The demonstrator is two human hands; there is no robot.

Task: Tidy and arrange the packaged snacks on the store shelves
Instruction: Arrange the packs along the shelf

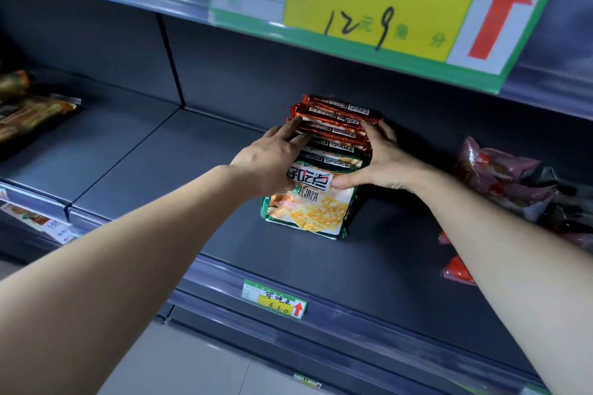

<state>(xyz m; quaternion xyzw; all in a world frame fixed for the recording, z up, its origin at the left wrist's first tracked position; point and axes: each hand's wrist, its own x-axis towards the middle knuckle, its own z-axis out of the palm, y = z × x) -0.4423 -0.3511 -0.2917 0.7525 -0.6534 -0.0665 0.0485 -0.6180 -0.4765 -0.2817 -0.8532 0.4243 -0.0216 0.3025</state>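
Observation:
A row of flat snack packs (pixel 333 125) stands leaning on the dark grey shelf (pixel 205 189), red-orange packs at the back and green-edged ones in front. The frontmost pack (pixel 314 212), green with yellow crackers pictured, lies tilted towards me. My left hand (pixel 272 163) presses against the row's left side, fingers spread over the pack tops. My right hand (pixel 382 160) clasps the row's right side, thumb across the front pack's white label. Both hands squeeze the row between them.
Purplish-red bags (pixel 507 179) are piled at the shelf's right, with a red pack (pixel 457 269) near the front edge. Brown packs (pixel 29 112) lie at far left. A large yellow price sign (pixel 382 6) hangs from the shelf above; a small tag (pixel 274 298) sits on the front rail.

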